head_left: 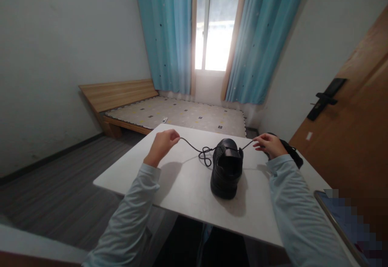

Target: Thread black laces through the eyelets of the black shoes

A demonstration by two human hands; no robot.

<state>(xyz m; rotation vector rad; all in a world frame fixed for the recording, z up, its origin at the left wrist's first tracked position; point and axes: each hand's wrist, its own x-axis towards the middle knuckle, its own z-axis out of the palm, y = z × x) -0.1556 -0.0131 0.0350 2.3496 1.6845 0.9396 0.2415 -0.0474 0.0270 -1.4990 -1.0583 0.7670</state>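
Observation:
A black shoe point(226, 172) stands on the white table point(188, 194), its heel toward me and its opening facing up. My left hand point(163, 144), left of the shoe, pinches one end of a black shoelace point(190, 145). Between that hand and the shoe the lace forms loose loops beside the shoe's left side. To the right of the shoe, my right hand point(270, 144) pinches the other part of the lace, which runs tight and short from the shoe's upper.
Another black object point(295, 158), partly hidden behind my right hand, lies on the table's right side. A bed point(188, 115) stands beyond the table's far edge. At the right is a wooden door point(348, 137) with a black handle.

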